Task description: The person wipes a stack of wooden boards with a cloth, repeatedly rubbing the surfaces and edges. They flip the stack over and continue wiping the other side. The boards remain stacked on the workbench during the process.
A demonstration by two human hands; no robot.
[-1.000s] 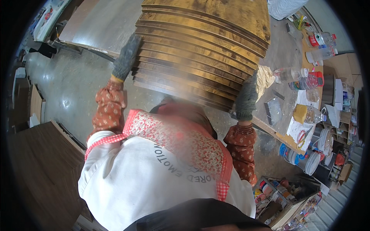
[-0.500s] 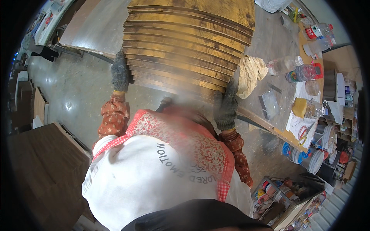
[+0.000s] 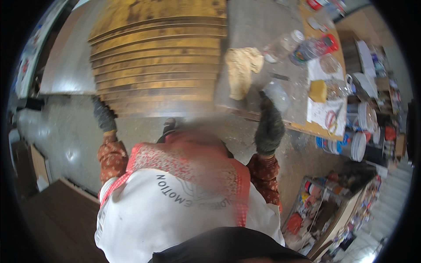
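Note:
A stack of yellow-brown wood-grain boards [image 3: 158,65] lies on the worktable with its near edges stepped like stairs. My left hand [image 3: 104,116], in a dark grey knit glove, is at the stack's near left corner. Blur and the boards' edge obscure its fingers. My right hand [image 3: 269,127], gloved the same way, is apart from the stack, by the table's front edge. Its fingers stretch forward and nothing shows in them. A crumpled cream cloth [image 3: 241,70] lies right of the boards, with a clear plastic piece [image 3: 277,93] near my right fingertips.
Plastic bottles [image 3: 313,48], a yellow sponge [image 3: 318,91] and red-handled scissors [image 3: 331,120] lie along the table's right side. White buckets [image 3: 358,147] stand beyond it. A cluttered crate [image 3: 324,206] is at lower right, a dark brown panel [image 3: 57,219] at lower left.
My right hand has come away from the stack's right side. The view has turned, so the stack and table sit further left. My left hand stays by the stack's left corner.

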